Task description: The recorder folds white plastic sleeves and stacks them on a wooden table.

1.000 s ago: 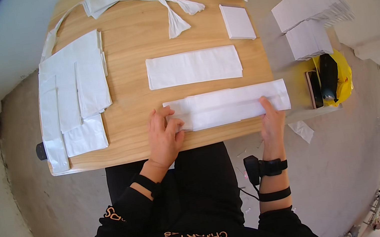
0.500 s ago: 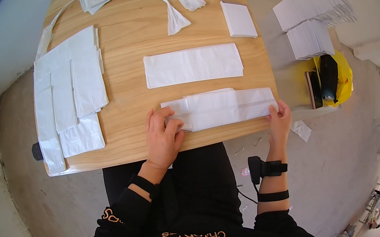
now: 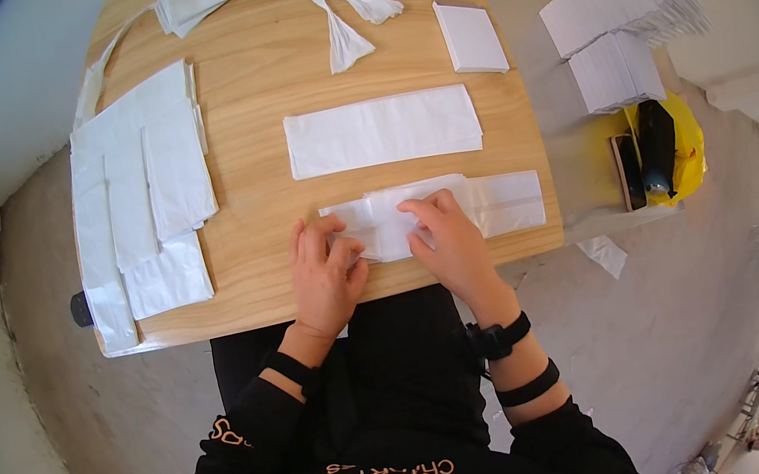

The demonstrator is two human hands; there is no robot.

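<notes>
Your right hand [image 3: 447, 243] has moved in from the bag's [image 3: 509, 204] three o'clock end to its middle, thumb and forefinger parted; I can't tell whether they pinch film. Your left hand [image 3: 329, 268] curls over the nine o'clock end, its grip hidden. Light, even fingertip pressure should keep the layers square and uncreased. Thin, white, shiny and long, the bag lies along the wooden table's [image 3: 254, 158] six o'clock edge; from it, a flat second bag [image 3: 381, 132] lies toward twelve, a crisp-cornered block [image 3: 471, 35] toward one.
</notes>
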